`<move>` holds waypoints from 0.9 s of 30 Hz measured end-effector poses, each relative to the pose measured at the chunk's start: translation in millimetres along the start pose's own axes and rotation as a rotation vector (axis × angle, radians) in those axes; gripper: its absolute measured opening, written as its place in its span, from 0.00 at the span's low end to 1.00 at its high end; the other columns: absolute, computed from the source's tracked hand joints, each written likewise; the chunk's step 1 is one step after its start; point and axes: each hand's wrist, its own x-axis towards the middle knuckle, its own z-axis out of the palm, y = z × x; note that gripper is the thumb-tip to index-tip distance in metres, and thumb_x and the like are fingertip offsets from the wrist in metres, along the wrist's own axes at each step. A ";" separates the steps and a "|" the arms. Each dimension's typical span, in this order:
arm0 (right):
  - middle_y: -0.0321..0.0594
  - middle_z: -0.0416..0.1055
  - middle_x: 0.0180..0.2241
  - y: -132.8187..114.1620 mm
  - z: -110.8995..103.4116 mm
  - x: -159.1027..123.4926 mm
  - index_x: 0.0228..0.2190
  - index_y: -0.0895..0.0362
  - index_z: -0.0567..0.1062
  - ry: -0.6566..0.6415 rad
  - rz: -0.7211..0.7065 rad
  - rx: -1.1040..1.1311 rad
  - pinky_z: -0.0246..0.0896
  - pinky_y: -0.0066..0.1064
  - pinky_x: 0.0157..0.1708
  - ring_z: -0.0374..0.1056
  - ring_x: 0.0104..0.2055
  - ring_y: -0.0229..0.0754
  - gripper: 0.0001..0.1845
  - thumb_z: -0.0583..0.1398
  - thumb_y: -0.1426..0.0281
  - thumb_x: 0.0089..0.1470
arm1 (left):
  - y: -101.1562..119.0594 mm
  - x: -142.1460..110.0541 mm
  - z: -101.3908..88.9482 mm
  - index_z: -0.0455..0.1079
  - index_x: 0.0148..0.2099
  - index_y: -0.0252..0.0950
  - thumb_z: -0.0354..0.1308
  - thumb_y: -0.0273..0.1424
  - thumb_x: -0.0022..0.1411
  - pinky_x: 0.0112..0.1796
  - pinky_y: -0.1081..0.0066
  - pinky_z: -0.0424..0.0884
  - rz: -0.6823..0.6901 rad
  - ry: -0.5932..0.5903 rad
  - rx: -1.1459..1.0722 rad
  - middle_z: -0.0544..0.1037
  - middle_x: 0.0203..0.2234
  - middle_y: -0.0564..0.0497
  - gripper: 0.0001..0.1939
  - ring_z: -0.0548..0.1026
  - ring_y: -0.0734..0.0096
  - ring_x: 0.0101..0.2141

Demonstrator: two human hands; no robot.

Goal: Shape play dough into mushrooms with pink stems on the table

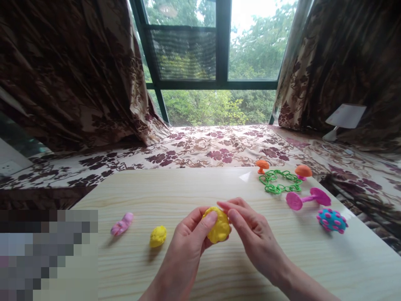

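My left hand (194,234) is closed round a flattened, lumpy disc of yellow modelling clay (220,229), its thumb pressed on the front and its fingers behind. At the disc's upper right edge is my right hand (250,225), with thumb and fingertips drawn together. Whether those fingertips hold a bit of clay is hidden. A smaller yellow clay lump (158,236) lies on the table left of my left hand. Farther left lies a pink, marbled clay piece (122,224), narrow at one end.
On the right of the pale wooden table (150,184) lie a green clay chain ring (269,187), orange mushroom-like pieces (262,166), a magenta dumbbell shape (294,201) and a blue lump with pink dots (332,221). Beyond are a floral-covered ledge (200,146) and a white lamp (346,116).
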 end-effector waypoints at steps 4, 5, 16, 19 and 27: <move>0.33 0.64 0.40 -8.3 -5.4 2.8 0.45 0.46 0.72 -0.012 0.049 -0.014 0.57 0.23 0.40 0.62 0.40 0.33 0.15 0.49 0.66 0.61 | 1.9 -1.4 1.6 0.71 0.41 0.35 0.51 0.35 0.60 0.35 0.65 0.69 -0.061 -0.058 0.004 0.72 0.32 0.49 0.12 0.69 0.71 0.29; 0.32 0.64 0.40 -9.1 -5.5 2.9 0.44 0.46 0.72 -0.032 0.056 -0.005 0.56 0.22 0.40 0.62 0.40 0.32 0.16 0.48 0.66 0.62 | 1.9 -1.2 1.3 0.71 0.41 0.35 0.51 0.35 0.60 0.34 0.66 0.69 -0.052 -0.055 0.000 0.71 0.32 0.48 0.12 0.68 0.72 0.30; 0.35 0.61 0.38 -11.4 1.9 0.1 0.39 0.46 0.76 -0.039 0.020 0.121 0.60 0.23 0.37 0.62 0.38 0.34 0.17 0.48 0.66 0.61 | -1.8 -0.1 -0.8 0.73 0.41 0.36 0.53 0.34 0.59 0.29 0.74 0.63 -0.018 -0.028 0.031 0.66 0.26 0.52 0.11 0.60 0.76 0.27; 0.36 0.62 0.36 -8.1 5.0 -1.3 0.38 0.48 0.77 -0.017 -0.023 0.068 0.57 0.27 0.42 0.61 0.40 0.36 0.17 0.49 0.67 0.61 | -1.0 -1.1 -1.1 0.73 0.40 0.36 0.53 0.34 0.59 0.30 0.75 0.63 0.012 -0.005 0.071 0.68 0.27 0.51 0.11 0.61 0.76 0.28; 0.37 0.64 0.41 -6.6 -9.1 4.4 0.39 0.51 0.76 0.052 0.055 -0.001 0.54 0.27 0.44 0.61 0.44 0.39 0.20 0.46 0.63 0.62 | 7.5 -1.3 5.2 0.73 0.39 0.35 0.55 0.35 0.57 0.38 0.64 0.67 -0.075 -0.072 0.176 0.72 0.29 0.48 0.11 0.70 0.66 0.33</move>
